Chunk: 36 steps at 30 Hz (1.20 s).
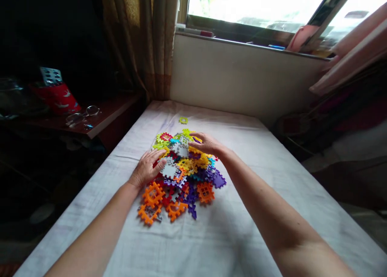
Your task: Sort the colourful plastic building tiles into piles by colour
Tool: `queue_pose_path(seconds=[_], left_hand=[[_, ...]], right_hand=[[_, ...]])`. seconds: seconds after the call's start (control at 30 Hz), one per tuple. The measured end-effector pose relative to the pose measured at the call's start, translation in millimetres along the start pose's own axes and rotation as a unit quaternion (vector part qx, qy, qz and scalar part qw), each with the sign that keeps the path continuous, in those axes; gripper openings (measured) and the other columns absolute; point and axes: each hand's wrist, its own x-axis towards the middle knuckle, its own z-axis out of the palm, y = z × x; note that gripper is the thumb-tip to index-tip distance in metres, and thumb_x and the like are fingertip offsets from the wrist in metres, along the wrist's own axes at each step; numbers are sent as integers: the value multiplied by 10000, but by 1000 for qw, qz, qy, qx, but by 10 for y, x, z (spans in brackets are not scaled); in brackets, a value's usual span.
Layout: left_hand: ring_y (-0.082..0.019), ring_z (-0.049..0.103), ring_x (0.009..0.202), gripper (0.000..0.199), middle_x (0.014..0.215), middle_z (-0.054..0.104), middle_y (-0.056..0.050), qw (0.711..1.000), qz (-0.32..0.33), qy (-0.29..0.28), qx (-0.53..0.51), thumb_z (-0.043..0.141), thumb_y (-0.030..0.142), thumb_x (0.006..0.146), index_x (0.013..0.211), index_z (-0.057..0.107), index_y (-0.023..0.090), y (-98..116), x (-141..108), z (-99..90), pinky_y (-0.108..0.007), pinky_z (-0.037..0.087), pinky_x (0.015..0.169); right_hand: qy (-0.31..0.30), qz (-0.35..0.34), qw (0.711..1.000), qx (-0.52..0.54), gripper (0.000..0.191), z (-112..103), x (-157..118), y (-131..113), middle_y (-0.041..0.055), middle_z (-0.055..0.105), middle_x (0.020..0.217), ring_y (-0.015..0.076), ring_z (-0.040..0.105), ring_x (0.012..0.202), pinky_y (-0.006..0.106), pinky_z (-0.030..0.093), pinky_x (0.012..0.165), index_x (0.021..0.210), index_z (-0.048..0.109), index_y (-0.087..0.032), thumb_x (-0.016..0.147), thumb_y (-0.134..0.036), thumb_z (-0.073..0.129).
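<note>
A heap of colourful plastic interlocking building pieces with notched edges lies on a white cloth. My left hand rests against the heap's left side, fingers spread, beside a pale grey piece. At the far right side of the heap, my right hand reaches over yellow and grey pieces with its fingers apart; the fingertips touch or hover just over them, I cannot tell which. Orange pieces lie at the near left, and purple pieces at the right. One lime-green piece sits alone beyond the heap.
The cloth-covered surface runs up to a white wall under a window. On the left, a dark red table carries eyeglasses and a red container. Brown curtains hang behind. Fabric hangs at the right.
</note>
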Motion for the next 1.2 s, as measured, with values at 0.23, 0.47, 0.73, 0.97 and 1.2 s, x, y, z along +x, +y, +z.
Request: queue_pose_path(seconds=[0.23, 0.47, 0.73, 0.97, 1.2], left_hand=[[-292, 318, 1510, 760, 1567, 467, -115, 999, -12, -24, -21, 342, 705, 924, 1455, 537, 198, 160, -420, -52, -491, 225, 1242], [-338, 303, 1512, 864, 1620, 354, -183, 999, -20, 33, 23, 557, 708, 831, 1506, 458, 178, 319, -856, 78, -529, 271, 1222], [-332, 494, 1378, 462, 1496, 528, -102, 987, 6, 138, 82, 629, 515, 848, 1244, 686, 284, 532, -878, 347, -525, 414, 1144], [-320, 535, 1341, 447, 1448, 567, -145, 980, -1, 173, 100, 596, 497, 875, 1220, 689, 229, 543, -861, 348, -503, 435, 1128], [-338, 482, 1379, 511, 1476, 550, -123, 970, 61, 173, 157, 581, 471, 890, 1353, 614, 257, 639, -918, 346, -564, 360, 1155]], right_hand=[[117, -84, 988, 51, 341, 460, -1356, -370, 69, 675, 1333, 241, 600, 1251, 434, 453, 1094, 1209, 714, -282, 877, -347, 668], [168, -50, 984, 33, 318, 891, -1811, -620, 76, 712, 1235, 260, 618, 1156, 433, 478, 1027, 1172, 721, -275, 858, -282, 676], [240, -44, 969, -23, 252, 1036, -1600, -700, 64, 695, 1205, 252, 587, 1107, 381, 476, 931, 1106, 744, -305, 858, -272, 712], [305, -83, 949, -2, 104, 1053, -1710, -575, 65, 719, 1142, 224, 606, 1063, 359, 467, 941, 922, 737, -260, 927, -293, 638], [373, -12, 917, 143, 249, 825, -1866, -341, 70, 737, 932, 199, 666, 864, 321, 528, 821, 905, 725, -234, 956, -366, 520]])
